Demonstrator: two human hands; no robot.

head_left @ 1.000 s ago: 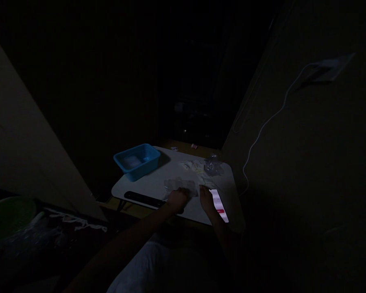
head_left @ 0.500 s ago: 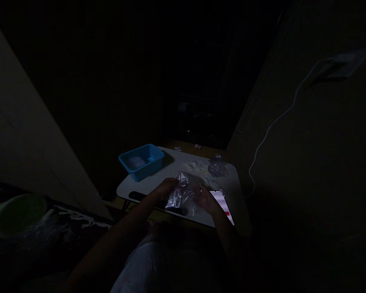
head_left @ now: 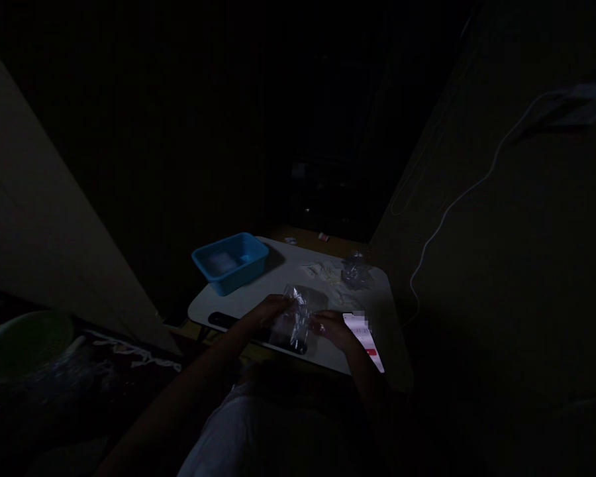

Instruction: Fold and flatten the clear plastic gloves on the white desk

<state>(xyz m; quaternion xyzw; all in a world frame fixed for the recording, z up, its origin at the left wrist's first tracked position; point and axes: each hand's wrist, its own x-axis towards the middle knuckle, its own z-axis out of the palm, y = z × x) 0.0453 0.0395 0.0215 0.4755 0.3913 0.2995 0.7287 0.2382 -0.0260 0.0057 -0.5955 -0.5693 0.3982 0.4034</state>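
Observation:
A clear, crinkled plastic bag [head_left: 298,315] is stretched between my two hands above the near edge of a small white table [head_left: 273,281]. My left hand [head_left: 274,309] is closed on the bag's left side. On its right side, my right hand [head_left: 329,326] pinches the plastic. Whether anything lies inside the bag is too dark to tell. Just right of my right hand, a phone with a lit screen [head_left: 365,344] rests on the table. Pale thin pieces [head_left: 325,272] lie behind my hands, beside another crumpled clear bag [head_left: 356,273].
A blue plastic basin [head_left: 233,265] with something whitish in it stands at the table's back left. A white cable [head_left: 444,213] hangs along the right wall. A green tub [head_left: 27,346] and loose clear plastic [head_left: 64,381] are at the lower left. The room is very dark.
The bag has gone from bunched and spread out to narrower and flatter between my hands. My right hand has turned, its fingers now pointing left at the bag.

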